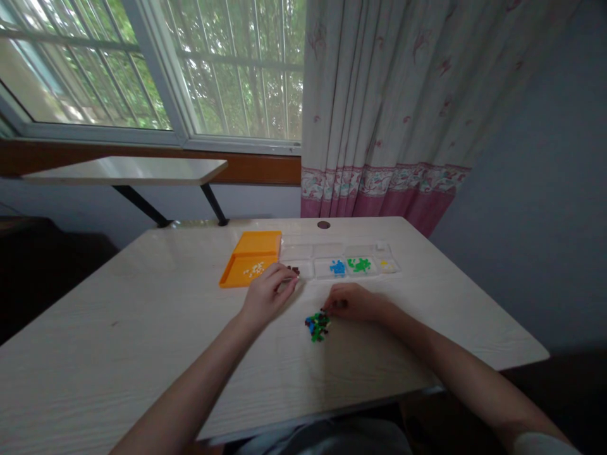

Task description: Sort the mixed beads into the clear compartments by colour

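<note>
Over the pale wood-grain table (156,328), the right hand (349,302) has its fingertips pinched nearly together at the far edge of a loose pile of tiny pieces (317,326), glossy green, blue and dark brown; whether it grips 1 cannot be told. The left hand (268,292), loosely curled, partly hides the dark brown pieces (294,270); its hold is unclear too. Beyond, the clear compartment tray (327,251), faint-walled, carries blue pieces (337,268), green pieces (359,265) and blurred yellow pieces (384,264); left of it, the orange tray (258,242) holds white pieces (254,270)
</note>
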Demonstrator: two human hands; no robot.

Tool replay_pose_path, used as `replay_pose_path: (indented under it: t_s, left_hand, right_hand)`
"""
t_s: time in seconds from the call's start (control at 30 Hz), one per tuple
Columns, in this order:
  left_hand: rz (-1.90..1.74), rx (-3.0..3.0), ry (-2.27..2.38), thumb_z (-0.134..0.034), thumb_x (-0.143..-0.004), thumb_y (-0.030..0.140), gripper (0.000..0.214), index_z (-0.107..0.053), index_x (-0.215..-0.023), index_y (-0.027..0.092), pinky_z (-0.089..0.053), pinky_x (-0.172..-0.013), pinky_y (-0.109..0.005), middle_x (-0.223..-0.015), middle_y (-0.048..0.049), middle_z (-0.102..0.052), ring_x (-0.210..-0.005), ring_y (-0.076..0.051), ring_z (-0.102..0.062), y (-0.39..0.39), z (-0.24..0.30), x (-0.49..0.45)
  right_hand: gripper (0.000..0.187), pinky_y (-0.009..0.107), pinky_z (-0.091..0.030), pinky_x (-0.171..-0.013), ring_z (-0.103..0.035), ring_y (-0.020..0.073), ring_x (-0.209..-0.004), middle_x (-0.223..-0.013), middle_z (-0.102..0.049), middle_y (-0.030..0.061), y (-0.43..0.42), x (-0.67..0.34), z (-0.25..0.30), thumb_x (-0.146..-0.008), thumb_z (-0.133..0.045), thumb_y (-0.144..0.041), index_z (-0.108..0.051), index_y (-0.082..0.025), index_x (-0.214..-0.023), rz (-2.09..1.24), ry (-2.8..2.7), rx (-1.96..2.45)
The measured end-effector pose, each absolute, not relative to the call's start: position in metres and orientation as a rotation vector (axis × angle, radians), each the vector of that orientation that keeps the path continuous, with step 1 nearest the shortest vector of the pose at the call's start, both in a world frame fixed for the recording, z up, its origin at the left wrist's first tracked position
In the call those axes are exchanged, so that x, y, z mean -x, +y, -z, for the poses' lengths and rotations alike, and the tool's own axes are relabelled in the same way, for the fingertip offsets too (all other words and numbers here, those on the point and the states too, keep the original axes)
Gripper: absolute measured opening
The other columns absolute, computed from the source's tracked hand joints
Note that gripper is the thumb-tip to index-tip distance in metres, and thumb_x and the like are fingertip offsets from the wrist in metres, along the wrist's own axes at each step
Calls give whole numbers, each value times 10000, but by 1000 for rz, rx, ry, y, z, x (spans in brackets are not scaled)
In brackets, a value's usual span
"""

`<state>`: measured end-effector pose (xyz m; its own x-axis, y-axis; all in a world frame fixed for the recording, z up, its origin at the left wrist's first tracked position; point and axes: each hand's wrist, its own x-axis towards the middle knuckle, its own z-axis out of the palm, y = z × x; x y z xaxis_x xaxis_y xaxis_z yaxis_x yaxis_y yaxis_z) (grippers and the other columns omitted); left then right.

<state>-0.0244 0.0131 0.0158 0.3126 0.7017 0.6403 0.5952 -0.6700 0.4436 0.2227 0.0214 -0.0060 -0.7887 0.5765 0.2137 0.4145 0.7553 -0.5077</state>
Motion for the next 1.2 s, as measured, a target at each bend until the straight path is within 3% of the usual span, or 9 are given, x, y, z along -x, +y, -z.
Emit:
replay_pose_path:
  t_s: [0.17,0.43,0.6,0.7,0.83,1.0,1.2]
  left_hand:
    - [-1301,-2429,1378,-489,-837,281,177,-617,-828,158,-431,-659,-232,-798,-50,-576,-746,-137,-547,27,-23,50]
    - [-741,-2429,1889,-456,-825,360,230,-635,-823,216,-404,-629,-255,-896,-34,-604,-764,-175,-577,46,-17,92]
    - [-583,-2395,2036,-459,-802,287,228,-652,-887,203,-411,-631,-274,-1003,-65,-611,-828,-218,-589,53,-12,107]
    - [-745,-2365,1965,-463,-791,250,233,-649,-912,181,-428,-687,-297,-1015,-78,-612,-862,-225,-582,52,-11,99]
    - [-969,-2229,1620,-498,-783,250,190,-664,-832,172,-438,-646,-264,-820,-52,-644,-754,-177,-584,38,-10,58]
    - [-858,-2165,1050,-534,-789,253,170,-688,-790,181,-407,-552,-214,-727,-34,-644,-637,-126,-551,12,-8,4]
    - [-880,-2055,987,-542,-773,217,148,-668,-720,159,-383,-532,-204,-702,-28,-631,-602,-110,-519,3,-2,-11]
  right_hand:
    - [117,177,-422,-581,-531,85,-603,-706,-587,4,23,-221,5,-731,-616,-143,-674,-159,-832,-652,-2556,794]
    - [116,203,-436,-647,-562,103,-669,-744,-624,23,26,-228,5,-747,-597,-141,-684,-166,-821,-619,-2567,803]
    - [82,188,-409,-569,-520,90,-584,-676,-610,13,28,-230,3,-736,-612,-150,-680,-149,-783,-596,-2566,845]
    - [70,179,-388,-524,-489,83,-538,-624,-593,-1,29,-229,4,-736,-608,-160,-668,-149,-770,-587,-2519,845]
    - [155,184,-388,-515,-487,88,-549,-628,-591,14,26,-220,6,-791,-591,-287,-653,-151,-746,-549,-2340,773]
    - [271,181,-381,-484,-465,81,-534,-654,-580,24,19,-209,4,-792,-585,-410,-646,-152,-732,-567,-2157,745]
    - [261,186,-388,-508,-477,87,-567,-671,-574,25,17,-207,6,-804,-575,-396,-647,-154,-738,-558,-2131,698]
